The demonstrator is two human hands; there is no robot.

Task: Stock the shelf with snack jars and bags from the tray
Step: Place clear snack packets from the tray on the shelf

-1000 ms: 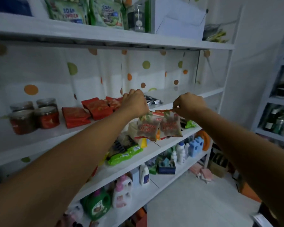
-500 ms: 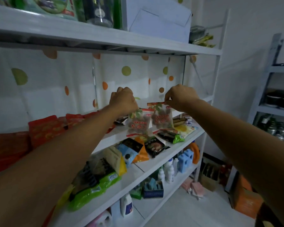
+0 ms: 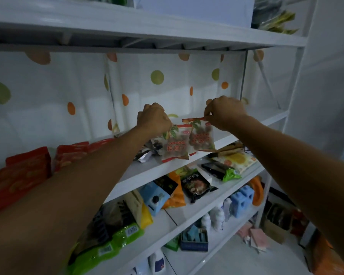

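Two clear snack bags with red print hang side by side over the front edge of the white middle shelf (image 3: 147,171). My left hand (image 3: 153,120) grips the top of the left bag (image 3: 175,147). My right hand (image 3: 224,113) pinches the red top seal of the right bag (image 3: 201,138). Both bags are upright, with their lower edges at the shelf board. Red snack bags (image 3: 28,171) stand in a row further left on the same shelf.
A dotted curtain (image 3: 157,86) backs the shelf. Dark wrapped packets (image 3: 147,155) lie just left of the held bags. The shelf below holds several mixed snack bags (image 3: 195,185); bottles (image 3: 216,219) and a small box stand lower still. Another shelf board runs overhead.
Both hands have carried the two bags to the right along the middle shelf and lowered them to its board. The view has swung right, and the jars and upper-shelf goods have left the frame.
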